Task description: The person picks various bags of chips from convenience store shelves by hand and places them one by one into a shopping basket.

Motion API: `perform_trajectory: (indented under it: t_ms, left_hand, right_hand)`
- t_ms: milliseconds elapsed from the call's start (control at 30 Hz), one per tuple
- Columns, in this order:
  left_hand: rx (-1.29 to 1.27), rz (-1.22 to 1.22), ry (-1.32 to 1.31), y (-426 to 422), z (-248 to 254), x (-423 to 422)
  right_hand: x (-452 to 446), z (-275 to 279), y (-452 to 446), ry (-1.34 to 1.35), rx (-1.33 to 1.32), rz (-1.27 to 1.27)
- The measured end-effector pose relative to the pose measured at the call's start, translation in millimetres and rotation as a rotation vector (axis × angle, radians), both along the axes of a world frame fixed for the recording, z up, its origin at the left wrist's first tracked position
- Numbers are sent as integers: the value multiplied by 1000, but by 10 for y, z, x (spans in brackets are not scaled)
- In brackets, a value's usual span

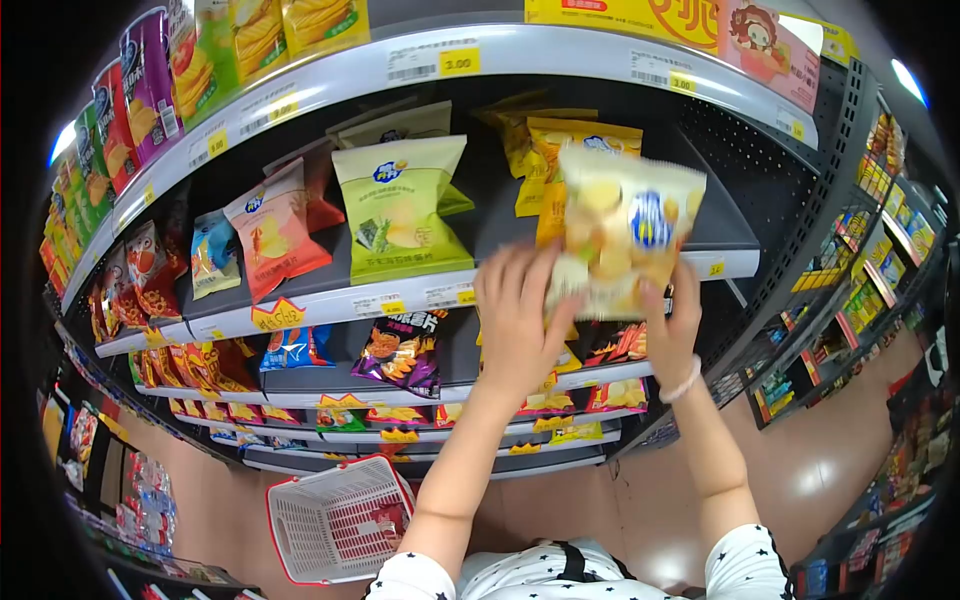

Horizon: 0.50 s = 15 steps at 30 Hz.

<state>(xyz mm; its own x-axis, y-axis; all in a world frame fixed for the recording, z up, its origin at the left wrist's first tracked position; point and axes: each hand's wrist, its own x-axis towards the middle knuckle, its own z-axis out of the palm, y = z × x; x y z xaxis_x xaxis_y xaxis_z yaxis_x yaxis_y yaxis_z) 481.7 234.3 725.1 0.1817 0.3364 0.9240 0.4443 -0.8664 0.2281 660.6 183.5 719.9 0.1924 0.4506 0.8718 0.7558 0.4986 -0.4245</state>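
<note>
A cream-coloured bag of potato chips (625,235) with a blue logo is held up in front of the shelf, slightly blurred. My left hand (522,305) grips its lower left corner, and my right hand (673,330), with a pale band at the wrist, grips the lower right corner. Behind the bag stand yellow chip bags (585,135), partly covered by it. To the left on the same shelf is a green chip bag (402,210), upright, and beside it a pink chip bag (280,230).
A white shelf edge (735,263) with price tags runs behind my hands. Another shelf edge (560,55) lies above, bearing cans and boxes. Lower shelves hold more snack bags. On the floor stands a white shopping basket (300,515) with a red rim and a red packet inside.
</note>
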Motion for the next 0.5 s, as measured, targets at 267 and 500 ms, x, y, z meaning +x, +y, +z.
perform_trajectory:
  t_ms: [267, 500]
  left_hand:
    - [33, 183, -45, 526, 151, 416]
    - [28, 217, -32, 632, 213, 376]
  right_hand:
    - [346, 218, 694, -112, 74, -97]
    - [236, 271, 823, -155, 79, -246]
